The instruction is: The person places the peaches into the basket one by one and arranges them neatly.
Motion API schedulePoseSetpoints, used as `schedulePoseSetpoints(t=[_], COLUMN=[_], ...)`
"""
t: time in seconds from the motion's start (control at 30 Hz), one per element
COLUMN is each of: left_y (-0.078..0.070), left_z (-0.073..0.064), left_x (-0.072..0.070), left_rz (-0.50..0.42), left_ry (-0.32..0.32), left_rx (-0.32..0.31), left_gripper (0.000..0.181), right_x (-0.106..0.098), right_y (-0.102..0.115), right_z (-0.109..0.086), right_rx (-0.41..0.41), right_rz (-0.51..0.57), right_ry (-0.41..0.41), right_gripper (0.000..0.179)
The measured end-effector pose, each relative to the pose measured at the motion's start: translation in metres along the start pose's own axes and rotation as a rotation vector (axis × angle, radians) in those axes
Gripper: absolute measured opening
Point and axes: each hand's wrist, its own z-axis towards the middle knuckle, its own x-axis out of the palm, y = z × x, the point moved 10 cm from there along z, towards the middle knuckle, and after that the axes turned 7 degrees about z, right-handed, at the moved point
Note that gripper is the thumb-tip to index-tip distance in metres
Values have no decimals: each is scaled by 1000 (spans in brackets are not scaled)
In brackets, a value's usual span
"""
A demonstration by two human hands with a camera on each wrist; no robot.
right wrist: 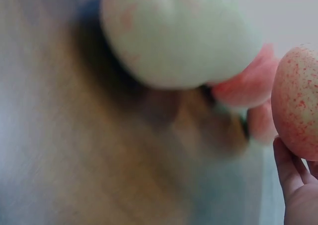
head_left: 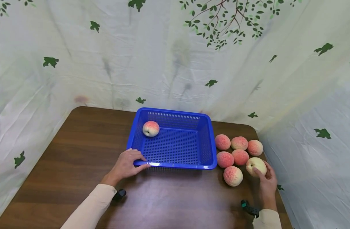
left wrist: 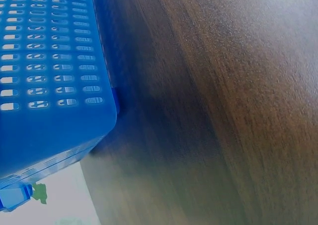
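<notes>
A blue plastic basket with slotted walls stands mid-table, a single peach in its back left part. My left hand grips the basket's rim at the near left corner, thumb along the front edge. In the left wrist view the basket's wall shows, but the hand does not. At the table's right side my right hand holds a pale yellow peach between thumb and fingers. The right wrist view shows this hand under the red-speckled side of the held peach.
Several pink peaches lie grouped right of the basket, a paler peach nearest the front. The brown wooden table has a leaf-printed white curtain behind it and along its sides.
</notes>
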Motion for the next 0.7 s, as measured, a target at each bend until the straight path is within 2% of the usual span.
schedulePoseSetpoints(t=[0.2, 0.37, 0.53, 0.7], left_y=[1, 1, 1, 0], left_z=[-1, 0, 1, -1], left_x=[1, 1, 1, 1], left_rz=[8, 16, 18, 19], left_ry=[13, 16, 17, 14], left_rx=[-5, -10, -10, -11], left_gripper=[22, 23, 24, 24], right_x=[17, 41, 72, 105], right_y=[17, 33, 50, 61], right_z=[-5, -8, -10, -14], right_rx=[-1, -30, -75, -78], right_rz=[-61, -114, -93, -43], right_ry=[59, 123, 201, 275], right_gripper=[64, 63, 58, 53])
